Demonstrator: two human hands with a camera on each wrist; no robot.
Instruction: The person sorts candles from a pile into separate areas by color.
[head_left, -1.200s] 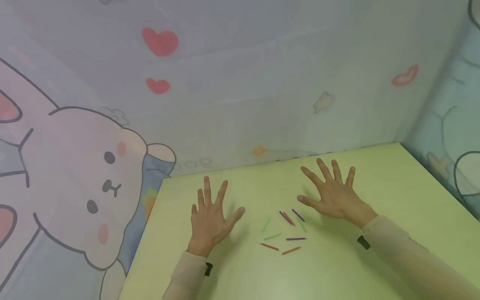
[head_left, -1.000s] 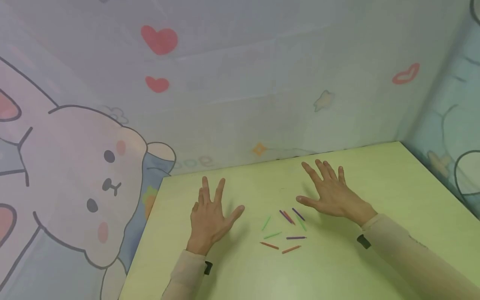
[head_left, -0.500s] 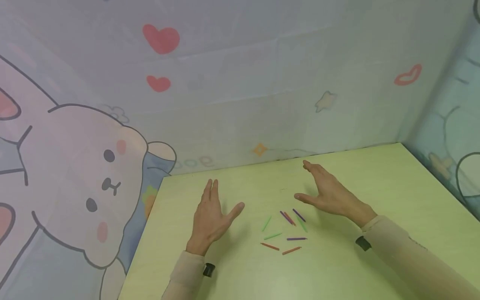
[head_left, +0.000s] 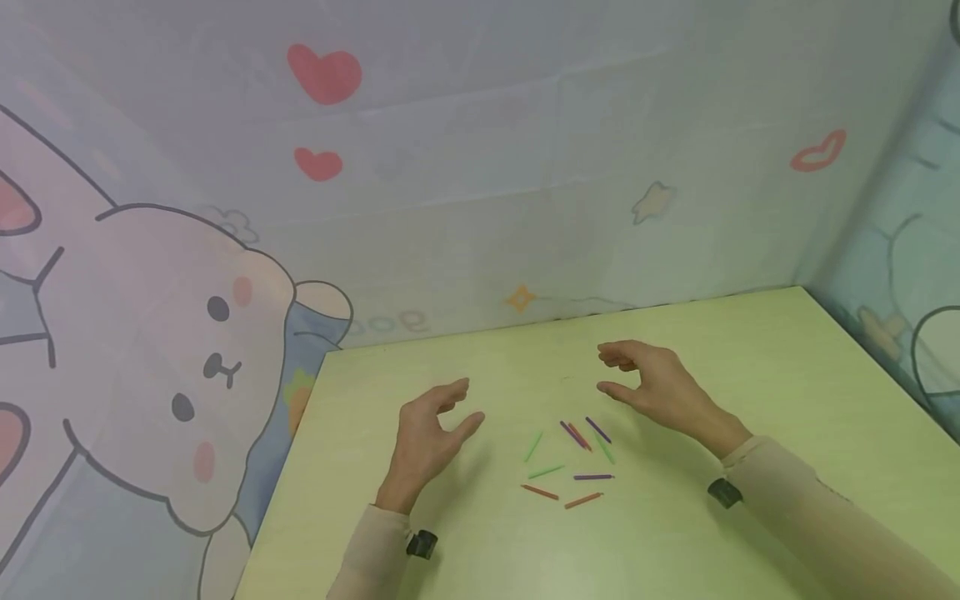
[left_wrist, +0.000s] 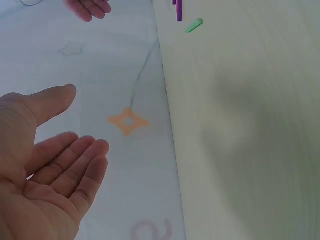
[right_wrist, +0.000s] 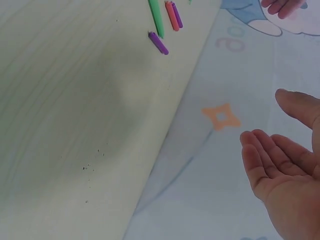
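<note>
My left hand [head_left: 426, 437] is raised over the left of the table, fingers bent forward and thumb apart. On the other side my right hand [head_left: 663, 390] has a similar pose. Both are empty, as the left palm [left_wrist: 37, 207] and right palm [right_wrist: 292, 202] show in the wrist views. Several short thin sticks with narrow tips, like crayons, lie between them: a green stick [head_left: 533, 447] at the left, an orange stick [head_left: 540, 492] in front, a purple stick [head_left: 593, 477] at the right. A purple stick [head_left: 573, 435] lies against an orange one. Neither hand touches them.
The pale yellow-green table [head_left: 480, 550] meets a printed cloth wall [head_left: 480, 233] at the back and another cloth [head_left: 915, 250] at the right. A bunny drawing [head_left: 150, 358] covers the left. Small black devices [head_left: 422, 544] sit under both wrists.
Both hands had their fingers spread wide at first. The fingers have drawn together and bent forward, the thumbs staying apart. The sticks lie where they were.
</note>
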